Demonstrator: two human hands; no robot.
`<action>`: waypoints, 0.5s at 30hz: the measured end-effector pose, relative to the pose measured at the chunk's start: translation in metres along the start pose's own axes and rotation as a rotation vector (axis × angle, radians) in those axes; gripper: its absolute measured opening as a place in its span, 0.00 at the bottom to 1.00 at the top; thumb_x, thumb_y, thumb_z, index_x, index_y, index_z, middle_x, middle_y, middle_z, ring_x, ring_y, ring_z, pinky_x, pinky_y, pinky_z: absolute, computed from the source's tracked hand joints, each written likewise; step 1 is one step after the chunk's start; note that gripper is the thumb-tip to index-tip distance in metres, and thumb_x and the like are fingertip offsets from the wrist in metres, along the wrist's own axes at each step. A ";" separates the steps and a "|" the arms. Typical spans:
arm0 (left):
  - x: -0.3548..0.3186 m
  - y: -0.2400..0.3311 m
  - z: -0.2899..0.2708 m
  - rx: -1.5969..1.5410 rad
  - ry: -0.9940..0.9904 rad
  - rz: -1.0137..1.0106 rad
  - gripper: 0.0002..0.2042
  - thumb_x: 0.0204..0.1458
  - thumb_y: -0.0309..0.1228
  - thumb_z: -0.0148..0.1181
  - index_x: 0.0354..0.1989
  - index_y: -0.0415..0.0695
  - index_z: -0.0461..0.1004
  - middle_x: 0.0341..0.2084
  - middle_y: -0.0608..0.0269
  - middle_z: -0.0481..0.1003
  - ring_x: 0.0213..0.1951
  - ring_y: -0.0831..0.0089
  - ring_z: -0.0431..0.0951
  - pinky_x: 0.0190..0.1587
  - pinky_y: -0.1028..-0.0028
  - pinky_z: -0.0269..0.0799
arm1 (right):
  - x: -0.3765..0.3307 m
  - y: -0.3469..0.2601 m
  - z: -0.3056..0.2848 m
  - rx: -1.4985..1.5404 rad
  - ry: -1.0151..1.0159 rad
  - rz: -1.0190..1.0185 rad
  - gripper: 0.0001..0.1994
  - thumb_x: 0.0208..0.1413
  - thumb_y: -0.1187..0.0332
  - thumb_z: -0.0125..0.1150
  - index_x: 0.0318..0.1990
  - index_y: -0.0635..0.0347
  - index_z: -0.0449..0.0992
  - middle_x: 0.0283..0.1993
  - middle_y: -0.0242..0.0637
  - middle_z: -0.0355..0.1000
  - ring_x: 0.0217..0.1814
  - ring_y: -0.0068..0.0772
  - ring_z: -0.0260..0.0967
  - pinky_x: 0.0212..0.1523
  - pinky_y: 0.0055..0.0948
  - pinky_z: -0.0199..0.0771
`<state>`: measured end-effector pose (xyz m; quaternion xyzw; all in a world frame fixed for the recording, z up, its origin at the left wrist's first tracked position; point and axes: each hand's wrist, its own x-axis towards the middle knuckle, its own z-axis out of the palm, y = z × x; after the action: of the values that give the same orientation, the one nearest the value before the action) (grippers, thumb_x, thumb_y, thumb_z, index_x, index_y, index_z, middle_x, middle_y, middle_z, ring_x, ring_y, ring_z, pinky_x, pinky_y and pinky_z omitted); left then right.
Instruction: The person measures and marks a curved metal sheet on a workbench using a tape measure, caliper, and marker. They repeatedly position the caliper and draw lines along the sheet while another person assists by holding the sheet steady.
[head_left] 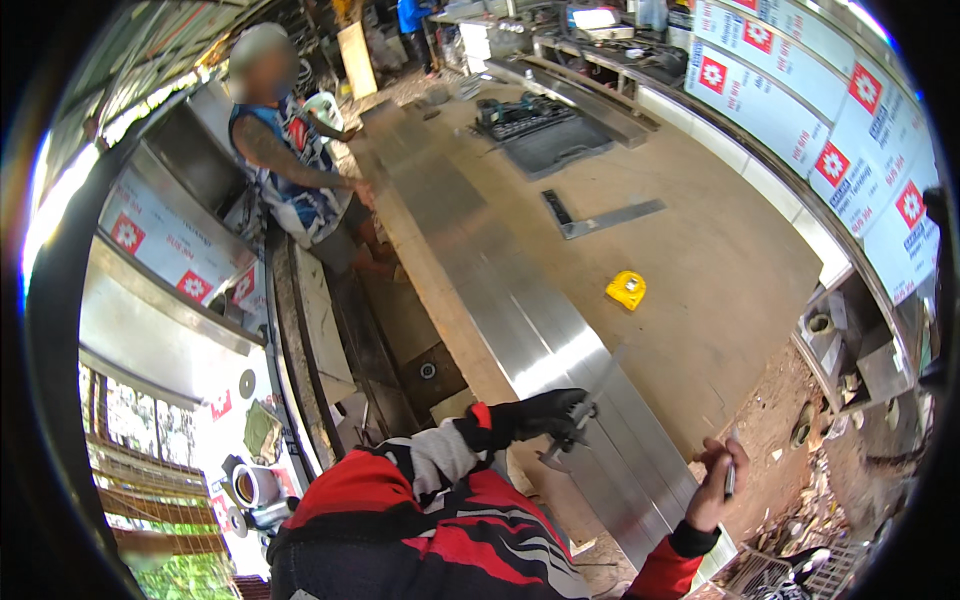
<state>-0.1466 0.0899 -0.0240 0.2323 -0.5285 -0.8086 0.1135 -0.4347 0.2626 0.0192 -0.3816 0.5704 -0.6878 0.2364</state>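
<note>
My left hand [540, 412], in a black glove, is closed around a metal caliper [580, 425] above a long shiny sheet-metal strip [510, 300]. The caliper's thin beam points away from me over the strip. Bare and curled, my right hand [708, 490] grips a slim pen-like tool [730, 480] near the strip's right edge; its exact kind is unclear. Lengthwise lines run along the strip, which lies on a broad brown worktable [700, 270]. At its far left end, another person [290, 150] rests both hands at the metal.
A yellow tape measure [627, 290] and a metal square [605, 218] lie on the table. Farther back is an open black tool case [545, 130] with a power tool. Film-covered panels [810, 130] stand right. A cup [255, 485] sits on the left-hand surface.
</note>
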 end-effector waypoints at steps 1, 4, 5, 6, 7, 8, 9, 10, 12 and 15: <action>-0.021 -0.007 -0.016 -0.112 0.064 0.007 0.21 0.53 0.26 0.64 0.54 0.42 0.65 0.32 0.64 0.72 0.33 0.73 0.81 0.34 0.71 0.78 | 0.010 -0.006 0.028 -0.004 -0.060 -0.011 0.12 0.70 0.69 0.49 0.55 0.65 0.71 0.43 0.48 0.78 0.37 0.32 0.74 0.42 0.32 0.76; -0.057 -0.028 -0.059 -0.216 0.174 0.116 0.24 0.51 0.25 0.66 0.55 0.42 0.64 0.32 0.63 0.73 0.33 0.70 0.81 0.37 0.69 0.79 | 0.045 -0.012 0.122 0.078 -0.250 -0.108 0.10 0.66 0.78 0.52 0.53 0.66 0.73 0.42 0.47 0.78 0.39 0.34 0.75 0.43 0.33 0.78; -0.070 -0.035 -0.073 -0.215 0.211 0.109 0.24 0.50 0.26 0.67 0.55 0.42 0.64 0.32 0.62 0.74 0.33 0.69 0.81 0.36 0.69 0.79 | 0.049 -0.014 0.157 0.103 -0.325 -0.138 0.11 0.64 0.81 0.53 0.52 0.66 0.74 0.42 0.46 0.78 0.40 0.34 0.76 0.45 0.34 0.78; -0.086 -0.040 -0.089 -0.234 0.255 0.112 0.24 0.50 0.24 0.66 0.54 0.42 0.64 0.31 0.62 0.73 0.32 0.69 0.80 0.35 0.69 0.78 | 0.050 -0.015 0.195 0.078 -0.399 -0.114 0.11 0.63 0.82 0.54 0.51 0.66 0.74 0.42 0.45 0.78 0.40 0.33 0.76 0.45 0.34 0.78; -0.103 -0.045 -0.103 -0.228 0.299 0.076 0.23 0.50 0.21 0.65 0.54 0.42 0.64 0.31 0.62 0.73 0.30 0.69 0.80 0.34 0.69 0.77 | 0.051 -0.016 0.230 0.073 -0.470 -0.101 0.11 0.62 0.83 0.54 0.51 0.66 0.74 0.42 0.44 0.79 0.41 0.32 0.77 0.44 0.33 0.78; -0.113 -0.050 -0.119 -0.305 0.357 0.054 0.23 0.49 0.17 0.63 0.54 0.42 0.64 0.30 0.62 0.73 0.29 0.70 0.78 0.33 0.71 0.76 | 0.055 -0.021 0.262 -0.036 -0.557 -0.163 0.12 0.61 0.83 0.55 0.51 0.66 0.74 0.40 0.43 0.79 0.40 0.32 0.78 0.44 0.32 0.77; -0.138 -0.056 -0.132 -0.080 0.420 0.109 0.23 0.49 0.17 0.64 0.53 0.42 0.65 0.29 0.64 0.72 0.28 0.73 0.76 0.33 0.72 0.76 | 0.061 -0.026 0.292 -0.132 -0.651 -0.205 0.13 0.60 0.82 0.55 0.51 0.65 0.74 0.39 0.43 0.79 0.40 0.32 0.78 0.43 0.31 0.77; -0.137 -0.058 -0.152 -0.029 0.463 0.120 0.23 0.48 0.18 0.64 0.52 0.43 0.65 0.28 0.65 0.71 0.28 0.74 0.76 0.33 0.72 0.76 | 0.081 -0.032 0.315 -0.236 -0.672 -0.249 0.13 0.57 0.83 0.56 0.50 0.63 0.74 0.38 0.43 0.78 0.39 0.35 0.79 0.42 0.31 0.77; -0.173 -0.067 -0.178 -0.019 0.560 0.064 0.22 0.48 0.19 0.65 0.52 0.43 0.65 0.29 0.66 0.70 0.29 0.75 0.75 0.34 0.73 0.77 | 0.100 -0.058 0.350 -0.406 -0.723 -0.303 0.14 0.54 0.85 0.55 0.47 0.62 0.73 0.39 0.42 0.79 0.39 0.37 0.80 0.42 0.31 0.77; -0.223 -0.080 -0.219 -0.172 0.614 -0.078 0.22 0.48 0.20 0.65 0.51 0.44 0.66 0.31 0.67 0.71 0.31 0.76 0.75 0.34 0.73 0.77 | 0.114 -0.102 0.389 -0.654 -0.736 -0.408 0.15 0.52 0.88 0.50 0.46 0.65 0.70 0.42 0.43 0.80 0.42 0.38 0.80 0.44 0.31 0.77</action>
<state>0.1603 0.0432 -0.1122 0.4751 -0.3898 -0.7462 0.2559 -0.1820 -0.0349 0.1688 -0.7547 0.5486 -0.3266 0.1510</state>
